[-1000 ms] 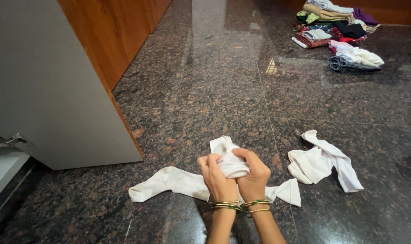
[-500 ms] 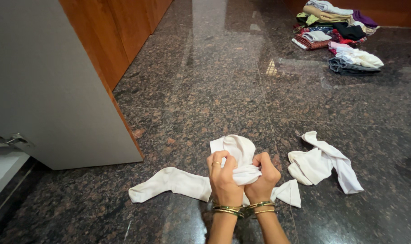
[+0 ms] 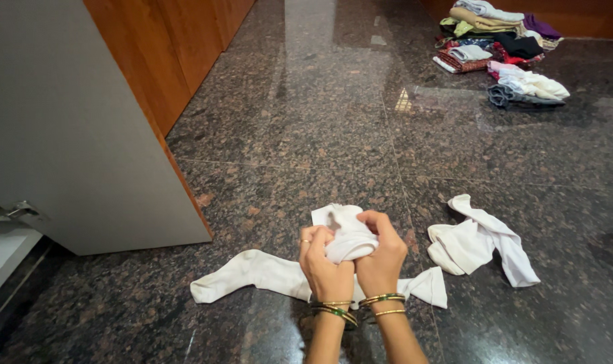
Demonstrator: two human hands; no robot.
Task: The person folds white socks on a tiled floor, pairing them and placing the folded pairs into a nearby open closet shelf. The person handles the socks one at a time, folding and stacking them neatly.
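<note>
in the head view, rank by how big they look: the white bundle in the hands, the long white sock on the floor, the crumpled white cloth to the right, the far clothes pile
1. long white sock
2. clothes pile, though distance shrinks it
3. crumpled white cloth, close to the pile, unsure
4. white bundle, partly hidden by the left hand and right hand

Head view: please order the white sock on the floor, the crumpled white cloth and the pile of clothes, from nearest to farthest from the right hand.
1. White sock on the floor: just beneath the right hand.
2. Crumpled white cloth: to its right.
3. Pile of clothes: far off, top right.
</note>
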